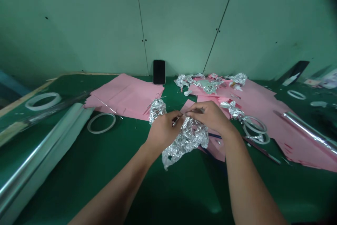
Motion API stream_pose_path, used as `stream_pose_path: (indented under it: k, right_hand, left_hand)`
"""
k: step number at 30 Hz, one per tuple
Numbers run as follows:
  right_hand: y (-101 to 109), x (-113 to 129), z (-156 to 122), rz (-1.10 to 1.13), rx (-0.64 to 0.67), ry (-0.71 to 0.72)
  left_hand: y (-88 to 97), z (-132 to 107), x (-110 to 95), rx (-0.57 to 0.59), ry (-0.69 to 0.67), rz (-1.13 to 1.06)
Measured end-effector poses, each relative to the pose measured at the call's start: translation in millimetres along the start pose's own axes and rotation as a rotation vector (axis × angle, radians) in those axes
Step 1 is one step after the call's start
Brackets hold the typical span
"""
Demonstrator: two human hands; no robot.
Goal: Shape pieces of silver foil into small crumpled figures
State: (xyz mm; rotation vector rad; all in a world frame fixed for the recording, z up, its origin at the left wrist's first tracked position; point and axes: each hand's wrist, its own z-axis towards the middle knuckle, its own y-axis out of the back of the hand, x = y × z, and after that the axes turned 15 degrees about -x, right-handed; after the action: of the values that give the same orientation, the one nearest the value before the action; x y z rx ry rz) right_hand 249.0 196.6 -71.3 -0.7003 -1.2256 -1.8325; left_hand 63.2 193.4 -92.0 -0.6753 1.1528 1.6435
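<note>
A crumpled sheet of aluminum foil [184, 142] hangs below my two hands, over the green table. My left hand [165, 128] has its fingers closed on the foil's upper edge. From the other side, my right hand [209, 114] pinches the same edge, and the fingertips of both hands almost meet. Whatever small part lies between the fingertips is hidden. Just behind my left hand stands a crumpled foil lump [157, 108]. Pink paper [219, 149] lies partly covered beneath the foil and my right wrist.
Pink sheets [126, 95] lie at the back left, more pink paper [255, 102] at the right. A black phone [159, 72] leans on the wall. Foil scraps [207, 84] sit behind my right hand. White rings [101, 123] and foil rolls [310, 132] lie around the table.
</note>
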Motion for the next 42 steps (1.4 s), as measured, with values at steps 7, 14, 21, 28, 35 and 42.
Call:
stream_pose_path:
  k: [7, 14, 21, 28, 35, 42]
  right_hand:
    - [-6, 3, 1, 0.091, -0.054, -0.091]
    - [4, -13, 0, 0.101, -0.132, -0.304]
    - [1, -16, 3, 0.087, -0.177, -0.26]
    - [11, -31, 12, -0.104, -0.689, -0.165]
    - [32, -44, 16, 0.104, -1.171, -0.133]
    - [-15, -5, 11, 0.427, -0.784, -0.047]
  left_hand:
    - [0.1, -1, 2, -0.133, -0.064, 0.007]
    - [2.9, 2, -2, -0.235, -0.028, 0.021]
    - [0.4, 5, -3, 0.021, 0.161, -0.064]
    - [-2.8, 5, 0, -0.013, 0.352, -0.043]
    - [-20.4, 2, 9, -0.036, 0.179, -0.001]
    - [-17.1, 1, -11, -0.009, 0.127, -0.353]
